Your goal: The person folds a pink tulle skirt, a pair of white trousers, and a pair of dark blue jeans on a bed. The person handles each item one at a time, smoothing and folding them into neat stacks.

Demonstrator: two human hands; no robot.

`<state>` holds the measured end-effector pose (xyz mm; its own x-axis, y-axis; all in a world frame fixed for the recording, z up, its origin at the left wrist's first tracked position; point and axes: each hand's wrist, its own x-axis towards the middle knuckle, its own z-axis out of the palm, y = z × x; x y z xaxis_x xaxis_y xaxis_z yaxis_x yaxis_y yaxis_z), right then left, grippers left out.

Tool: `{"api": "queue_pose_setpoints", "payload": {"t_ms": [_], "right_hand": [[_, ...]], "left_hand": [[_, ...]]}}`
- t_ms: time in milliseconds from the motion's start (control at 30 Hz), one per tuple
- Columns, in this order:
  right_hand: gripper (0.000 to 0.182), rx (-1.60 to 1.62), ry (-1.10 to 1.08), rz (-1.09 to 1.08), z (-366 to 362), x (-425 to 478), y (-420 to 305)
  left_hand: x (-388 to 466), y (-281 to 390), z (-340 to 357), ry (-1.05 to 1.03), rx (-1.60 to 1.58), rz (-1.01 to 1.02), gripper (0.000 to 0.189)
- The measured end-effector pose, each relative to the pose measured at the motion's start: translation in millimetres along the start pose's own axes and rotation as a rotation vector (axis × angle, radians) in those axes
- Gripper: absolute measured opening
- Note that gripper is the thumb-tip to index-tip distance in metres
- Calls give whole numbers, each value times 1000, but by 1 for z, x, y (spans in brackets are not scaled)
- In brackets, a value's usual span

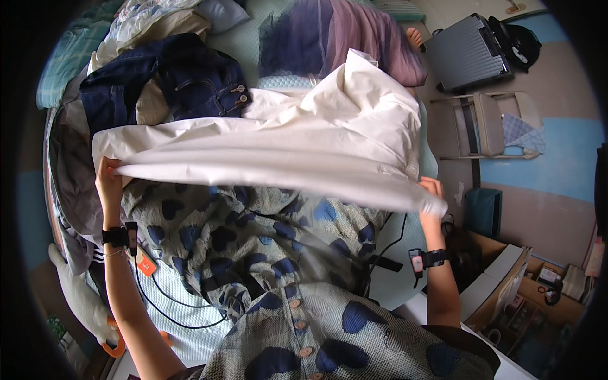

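Observation:
A white cloth garment or sheet [266, 152] is stretched across in front of me, above my lap. My left hand [108, 173] grips its left end, while the fingers of my right hand [431, 194] close on its right end, which looks slightly blurred. The far part of the cloth lies crumpled on the bed. Dark blue denim jeans [199, 80] with metal buttons lie just beyond it on the left. Behind the cloth at the centre is a purple and navy tulle skirt [327, 38]. Each of my wrists wears a black strap with a small device.
Piled clothes [71, 175] line the bed's left side, near a white plush goose [80, 294]. A bare foot [414, 38] shows beyond the skirt. Right of the bed stand a grey suitcase [468, 52], a folding chair [489, 123] and open boxes [503, 285]. Cables hang near both arms.

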<state>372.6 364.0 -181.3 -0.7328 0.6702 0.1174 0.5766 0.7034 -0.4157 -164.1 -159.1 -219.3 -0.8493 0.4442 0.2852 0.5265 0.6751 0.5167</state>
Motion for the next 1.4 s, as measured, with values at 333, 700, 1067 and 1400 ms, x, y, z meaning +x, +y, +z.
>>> {"api": "queue_pose_setpoints", "payload": {"t_ms": [333,700,1067,1400], "right_hand": [[27,62,15,-100,13,2,-45],[16,344,-279,-371,2,50,-167],[47,880,-884,-146,32,85,-218],[33,316,-820,-95,21,80,-175]], "left_hand": [[-19,27,-32,-527,257,95,34],[-60,283,48,-847,-340,481,97],[-50,314,74,-644,-1270,-289,28],[-30,290,65,-398,-1578,-754,30]]}}
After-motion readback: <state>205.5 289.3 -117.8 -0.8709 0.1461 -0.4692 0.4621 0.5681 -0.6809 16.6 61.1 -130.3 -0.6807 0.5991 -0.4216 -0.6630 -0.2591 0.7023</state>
